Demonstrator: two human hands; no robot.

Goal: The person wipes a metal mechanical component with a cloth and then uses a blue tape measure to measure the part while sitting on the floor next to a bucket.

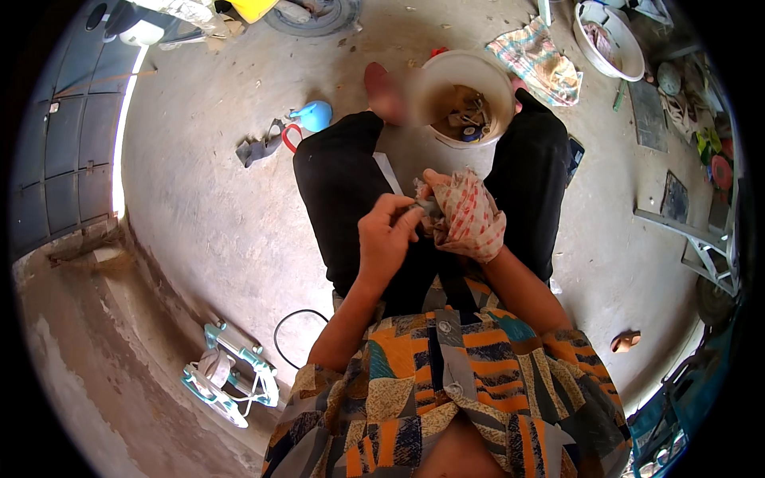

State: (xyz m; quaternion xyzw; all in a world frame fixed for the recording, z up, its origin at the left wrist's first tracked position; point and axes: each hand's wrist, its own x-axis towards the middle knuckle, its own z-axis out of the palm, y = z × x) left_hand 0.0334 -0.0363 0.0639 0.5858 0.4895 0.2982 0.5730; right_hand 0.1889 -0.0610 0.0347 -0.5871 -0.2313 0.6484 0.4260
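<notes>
My left hand is closed in a pinch, thumb and fingers on a small grey part between my hands. Its exact kind is too small to make out. My right hand is wrapped in a pale cloth with red marks and closes around the cloth beside the grey part; most of its fingers are hidden. Both hands are above my lap, between my black-trousered knees. Just beyond them stands a white bucket, with brownish liquid and several small parts inside.
A blue rounded container lies left of my knee, near a dark scrap. A checked cloth and a white basin are at the far right. A phone lies beside my right leg. A white-and-teal metal frame stands at lower left.
</notes>
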